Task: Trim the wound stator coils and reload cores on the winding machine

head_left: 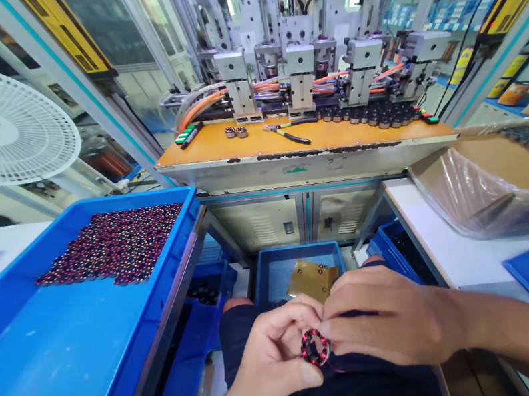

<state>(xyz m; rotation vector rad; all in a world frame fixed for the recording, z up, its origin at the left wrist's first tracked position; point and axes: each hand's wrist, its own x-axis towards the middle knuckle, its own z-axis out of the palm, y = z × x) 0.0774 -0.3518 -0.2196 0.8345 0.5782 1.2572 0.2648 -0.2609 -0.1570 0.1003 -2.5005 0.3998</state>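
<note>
Above my lap, my left hand (272, 362) is closed around a small ring-shaped motor stator (314, 347) wound with red wire, its thumb on the near rim and its fingers behind. My right hand (390, 315) is closed too, its fingertips pinched together against the stator's upper right edge. What sits between those fingertips is hidden. A thin reddish wire (338, 369) trails from the stator's lower right, below the right hand.
To the left lies a big blue tray (36, 378) with many wound stators (120, 246). Ahead, an orange bench (215, 145) bears pliers (292, 134) and dark parts (372, 115) under a machine (297, 64). A blue bin (270, 275) stands below; a plastic-lined carton (476, 189) is right.
</note>
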